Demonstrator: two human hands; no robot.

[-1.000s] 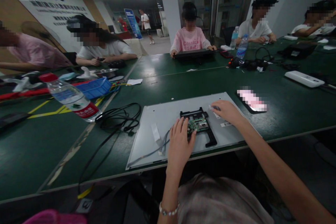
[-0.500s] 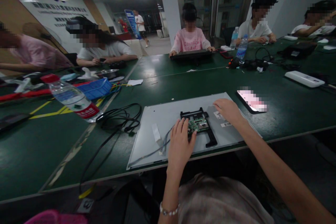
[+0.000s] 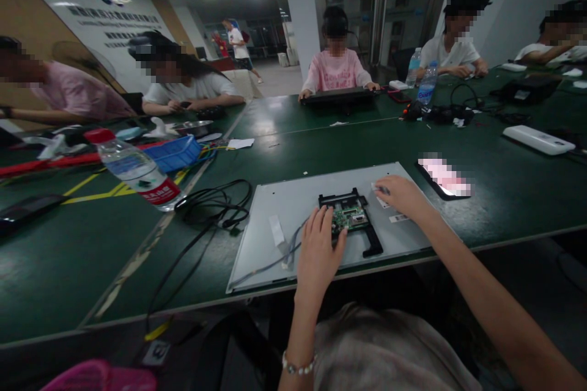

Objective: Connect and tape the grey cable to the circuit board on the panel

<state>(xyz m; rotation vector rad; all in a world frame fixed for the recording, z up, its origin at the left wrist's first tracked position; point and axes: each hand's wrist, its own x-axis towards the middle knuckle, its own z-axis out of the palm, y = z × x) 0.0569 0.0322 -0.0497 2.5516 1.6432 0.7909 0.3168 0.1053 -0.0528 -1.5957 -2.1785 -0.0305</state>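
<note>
A flat grey metal panel (image 3: 270,268) lies on the table in front of me. On it sits a green circuit board (image 3: 351,218) in a black plastic frame (image 3: 373,241). My left hand (image 3: 318,246) rests at the board's left side, fingers stretched and thumb apart, covering that edge. To the right, my right hand (image 3: 403,195) is closed just above the panel, beside the frame. Something small and greyish shows at its fingertips, too small to name. Near it are white labels (image 3: 398,218). A grey cable (image 3: 270,266) runs left from the board, past a white strip (image 3: 276,231).
Left of the panel are coiled black cables (image 3: 220,204), a tilted water bottle (image 3: 137,171) and a blue basket (image 3: 177,154). A phone (image 3: 444,178) lies right, a white device (image 3: 538,140) farther off. Across the green table (image 3: 293,140), several people sit; one holds a dark panel (image 3: 340,96).
The view has shifted slightly. My right hand's fingers have turned a little, and a small greyish thing now shows at their tips. My left hand keeps its place at the board.
</note>
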